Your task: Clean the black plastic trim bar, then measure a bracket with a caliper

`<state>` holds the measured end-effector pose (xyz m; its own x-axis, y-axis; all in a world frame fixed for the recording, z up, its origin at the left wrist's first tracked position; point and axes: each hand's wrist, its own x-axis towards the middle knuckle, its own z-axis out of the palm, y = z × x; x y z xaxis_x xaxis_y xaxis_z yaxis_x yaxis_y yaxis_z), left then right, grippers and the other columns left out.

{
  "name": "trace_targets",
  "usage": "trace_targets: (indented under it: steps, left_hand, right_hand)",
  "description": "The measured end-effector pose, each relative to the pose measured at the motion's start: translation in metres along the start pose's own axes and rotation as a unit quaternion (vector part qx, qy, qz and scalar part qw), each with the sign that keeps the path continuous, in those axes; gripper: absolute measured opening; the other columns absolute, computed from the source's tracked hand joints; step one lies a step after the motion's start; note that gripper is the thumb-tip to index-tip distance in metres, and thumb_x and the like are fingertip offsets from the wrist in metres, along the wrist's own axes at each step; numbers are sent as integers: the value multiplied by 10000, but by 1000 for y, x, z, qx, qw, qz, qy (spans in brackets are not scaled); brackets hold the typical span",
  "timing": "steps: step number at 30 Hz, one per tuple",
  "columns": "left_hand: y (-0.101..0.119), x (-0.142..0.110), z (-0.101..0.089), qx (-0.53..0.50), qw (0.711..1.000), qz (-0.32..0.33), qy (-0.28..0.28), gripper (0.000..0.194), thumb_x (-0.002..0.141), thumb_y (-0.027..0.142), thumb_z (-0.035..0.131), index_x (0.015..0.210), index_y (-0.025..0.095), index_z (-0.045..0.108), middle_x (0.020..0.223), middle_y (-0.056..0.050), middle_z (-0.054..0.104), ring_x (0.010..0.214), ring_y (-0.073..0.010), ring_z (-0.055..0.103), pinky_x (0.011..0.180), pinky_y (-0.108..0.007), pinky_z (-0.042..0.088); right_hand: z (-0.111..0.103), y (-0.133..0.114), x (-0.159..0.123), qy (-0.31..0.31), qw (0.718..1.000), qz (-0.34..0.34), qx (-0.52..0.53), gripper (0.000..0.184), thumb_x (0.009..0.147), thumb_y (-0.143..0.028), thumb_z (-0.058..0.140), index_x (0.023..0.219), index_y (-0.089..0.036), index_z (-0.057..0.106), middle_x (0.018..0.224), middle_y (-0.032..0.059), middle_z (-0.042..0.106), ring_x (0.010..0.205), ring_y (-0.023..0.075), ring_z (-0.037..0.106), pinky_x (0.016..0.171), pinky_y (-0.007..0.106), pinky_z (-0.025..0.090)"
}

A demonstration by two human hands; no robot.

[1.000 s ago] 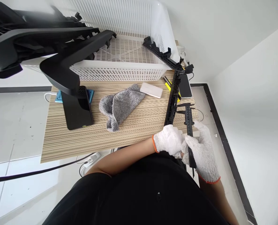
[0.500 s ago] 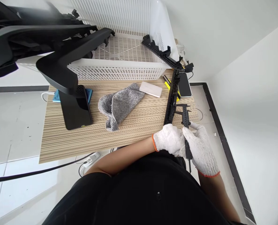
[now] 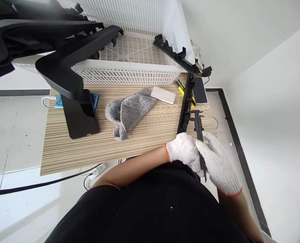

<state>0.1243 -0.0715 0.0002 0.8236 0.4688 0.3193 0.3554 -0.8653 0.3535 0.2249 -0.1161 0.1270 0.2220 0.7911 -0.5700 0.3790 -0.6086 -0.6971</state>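
Note:
My gloved right hand (image 3: 217, 160) is closed around a dark vernier caliper (image 3: 198, 130), its beam running lengthwise past my fingers. The caliper's jaws are a little apart and point left, their tips overlapping the edge of a long black plastic trim strip (image 3: 186, 104); contact is hard to tell. My gloved left hand (image 3: 185, 150) is closed at the near end of that strip, its fingertips reaching under the caliper's beam. The far end of the strip lies by another black clipped trim piece (image 3: 177, 57) leaning over the basket's corner.
A white plastic basket (image 3: 129, 69) spans the table's back, with several black trim parts (image 3: 61, 64) jutting out left. On the striped table (image 3: 150, 130) lie a grey cloth (image 3: 132, 111), a white block (image 3: 163, 95), a black phone (image 3: 81, 118), a yellow cutter (image 3: 181, 88) and another phone (image 3: 199, 90).
The caliper has shifted slightly left and up, bringing its jaws over the strip's edge. My right wrist has swung a little outward; the left hand stays nearly in place.

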Motion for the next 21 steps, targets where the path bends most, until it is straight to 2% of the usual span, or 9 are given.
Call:
trace_targets:
  steps: [4, 9, 12, 14, 15, 17, 19, 20, 21]
  left_hand:
    - [0, 2, -3, -23, 999, -1, -30, 227, 821, 403, 741, 861, 192, 813, 581, -76, 608, 531, -222, 603, 407, -307, 207]
    - [0, 4, -8, -24, 998, -14, -50, 251, 836, 387, 692, 773, 161, 782, 631, -110, 653, 579, -251, 654, 403, -314, 226]
    - [2, 3, -10, -22, 997, -34, -60, 269, 814, 413, 703, 759, 154, 751, 652, -105, 676, 592, -248, 664, 415, -313, 232]
    - [4, 2, -11, -16, 998, -36, -44, 323, 845, 463, 648, 750, 164, 725, 649, -98, 682, 579, -244, 654, 426, -309, 240]
    - [5, 2, -12, -12, 999, -30, -24, 345, 875, 472, 594, 745, 175, 710, 642, -91, 680, 571, -240, 647, 434, -304, 245]
    - [6, 0, -15, -1, 999, -5, 41, 366, 921, 442, 482, 720, 197, 667, 594, -66, 647, 536, -225, 617, 448, -295, 241]
    - [6, -1, -21, 14, 992, 30, 121, 353, 921, 386, 430, 665, 214, 600, 525, -32, 577, 475, -200, 555, 449, -295, 215]
    - [6, -2, -25, 20, 986, 46, 160, 346, 916, 376, 424, 644, 219, 568, 503, -18, 542, 447, -188, 518, 444, -299, 200]
    - [6, -3, -30, 28, 978, 58, 200, 344, 912, 379, 423, 628, 223, 540, 490, -6, 510, 427, -179, 484, 439, -305, 189]
  right_hand:
    - [3, -8, -5, 11, 1000, -3, 1, 188, 892, -368, 590, 1052, -285, 645, 737, -7, 675, 723, 216, 740, 550, 287, 584]
    - [6, -1, -3, -2, 999, -9, 31, 299, 915, -388, 576, 1189, -281, 625, 771, -3, 690, 709, 211, 739, 530, 276, 572]
    - [4, 0, -8, -12, 999, -29, 43, 309, 930, -393, 589, 1215, -289, 652, 696, -18, 650, 606, 186, 694, 494, 270, 554]
    - [-3, -2, -15, -6, 998, -43, 56, 329, 947, -410, 595, 1247, -301, 671, 602, -45, 578, 458, 150, 594, 386, 248, 472]
    - [-8, -4, -18, 22, 996, -51, 68, 354, 946, -413, 603, 1276, -303, 672, 566, -59, 546, 386, 131, 524, 329, 238, 410]
    - [-23, -6, -21, 141, 981, -87, 103, 425, 927, -388, 627, 1340, -293, 664, 555, -71, 546, 317, 112, 439, 272, 230, 334]
    - [-39, -4, -17, 275, 941, -146, 130, 462, 900, -340, 645, 1357, -276, 668, 602, -61, 600, 341, 117, 474, 291, 232, 373]
    - [-47, -2, -12, 310, 927, -167, 132, 453, 895, -322, 648, 1344, -270, 678, 641, -50, 633, 383, 126, 522, 321, 237, 415]
    - [-53, 2, -6, 316, 924, -174, 128, 424, 897, -317, 649, 1315, -263, 689, 672, -40, 655, 423, 132, 558, 346, 237, 437]
